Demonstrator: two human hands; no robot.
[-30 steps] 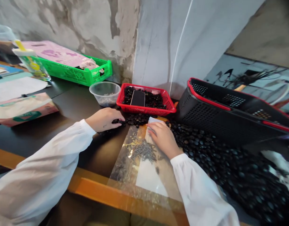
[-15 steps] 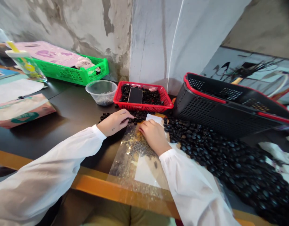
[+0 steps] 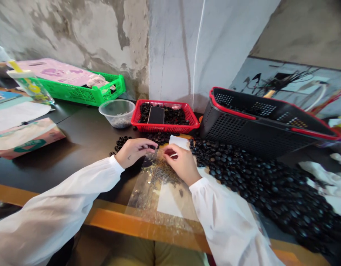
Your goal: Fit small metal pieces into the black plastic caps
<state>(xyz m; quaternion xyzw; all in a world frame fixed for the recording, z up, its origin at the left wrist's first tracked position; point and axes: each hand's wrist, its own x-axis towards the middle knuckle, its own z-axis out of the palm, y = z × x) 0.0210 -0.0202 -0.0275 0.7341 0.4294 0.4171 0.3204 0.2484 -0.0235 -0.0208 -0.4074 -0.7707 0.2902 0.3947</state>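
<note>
My left hand [image 3: 135,151] pinches what looks like a small black round piece [image 3: 153,147] between thumb and fingertips. Facing it, my right hand [image 3: 182,162] has its thumb and forefinger brought together; whatever they hold is too small to make out. Below the hands, a pile of thin metal pins or screws [image 3: 162,174], some gold and some grey, lies on a clear plastic sheet [image 3: 142,205]. White paper [image 3: 169,201] shows under the sheet. Black round pieces [image 3: 122,142] lie beside my left wrist, and a large heap of black disc-like pieces [image 3: 242,173] spreads by my right forearm.
Behind the hands stand a clear bowl [image 3: 117,117] of small metal parts and a red basket [image 3: 165,128] of black pieces with a phone [image 3: 156,115] on top. A tall black basket [image 3: 237,129] is at right. Left are a tissue pack [image 3: 29,138] and green crate [image 3: 104,95].
Both hands have lifted slightly from the work surface, and their fingertips have come closer together. My right fingers have curled into a pinch. The view has shifted slightly.
</note>
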